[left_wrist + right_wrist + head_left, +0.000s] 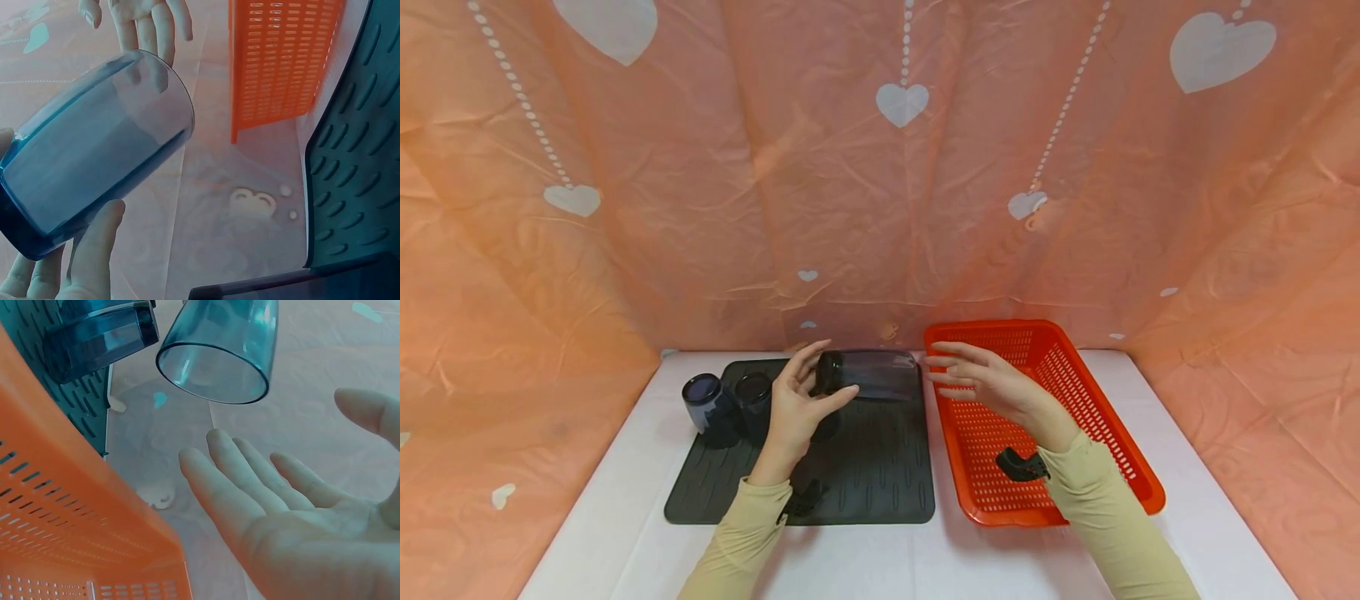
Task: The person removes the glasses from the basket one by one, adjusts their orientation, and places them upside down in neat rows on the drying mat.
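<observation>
A clear bluish drinking glass lies sideways in the air above the dark drying mat. My left hand grips it around the thick base, and its mouth points right. Beyond that mouth, my right hand has its fingers extended over the left side of the red basket. In the right wrist view a gap separates those fingertips from the glass rim. Two dark glasses stand bottom-up at the mat's left; another glass is partly hidden behind my left hand.
The perforated basket stands just right of the mat on a white tabletop. An orange sheet with white hearts hangs behind and at both sides. A black wrist camera mount sits at my right cuff.
</observation>
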Demonstrator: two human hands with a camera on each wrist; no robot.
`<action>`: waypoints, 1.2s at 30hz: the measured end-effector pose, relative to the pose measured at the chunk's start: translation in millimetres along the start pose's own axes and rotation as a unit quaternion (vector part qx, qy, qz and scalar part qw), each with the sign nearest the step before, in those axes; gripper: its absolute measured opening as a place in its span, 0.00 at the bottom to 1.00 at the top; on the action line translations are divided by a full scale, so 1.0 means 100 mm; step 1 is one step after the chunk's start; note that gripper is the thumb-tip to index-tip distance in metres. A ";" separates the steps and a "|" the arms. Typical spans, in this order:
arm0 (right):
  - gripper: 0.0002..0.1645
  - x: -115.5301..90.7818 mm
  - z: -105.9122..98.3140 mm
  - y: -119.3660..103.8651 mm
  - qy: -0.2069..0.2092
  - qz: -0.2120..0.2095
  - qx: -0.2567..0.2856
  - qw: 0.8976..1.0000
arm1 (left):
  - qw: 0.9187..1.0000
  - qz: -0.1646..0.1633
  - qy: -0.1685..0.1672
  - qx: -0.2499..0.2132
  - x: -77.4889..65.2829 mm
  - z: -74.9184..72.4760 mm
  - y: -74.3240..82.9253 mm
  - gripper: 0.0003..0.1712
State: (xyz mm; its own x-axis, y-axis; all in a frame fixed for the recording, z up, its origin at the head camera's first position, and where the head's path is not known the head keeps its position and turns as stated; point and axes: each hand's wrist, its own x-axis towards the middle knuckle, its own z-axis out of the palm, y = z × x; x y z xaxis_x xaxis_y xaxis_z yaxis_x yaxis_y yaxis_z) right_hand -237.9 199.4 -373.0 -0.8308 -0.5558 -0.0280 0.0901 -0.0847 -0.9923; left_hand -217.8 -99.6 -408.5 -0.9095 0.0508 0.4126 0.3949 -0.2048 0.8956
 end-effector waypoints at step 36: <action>0.30 -0.14 -0.16 0.06 0.009 -0.009 0.021 1.000 | 0.997 -0.038 -0.005 0.065 -0.01 0.13 0.04 0.35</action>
State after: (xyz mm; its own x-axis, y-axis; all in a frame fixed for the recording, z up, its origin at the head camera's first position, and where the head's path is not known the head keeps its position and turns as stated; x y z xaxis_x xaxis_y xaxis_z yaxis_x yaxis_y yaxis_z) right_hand -235.1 220.1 -380.4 -0.8422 -0.5389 -0.0124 0.0972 -0.1292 -0.9868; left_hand -213.6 -87.2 -403.5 -0.9362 0.0716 0.3442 0.3394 -0.0720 0.9379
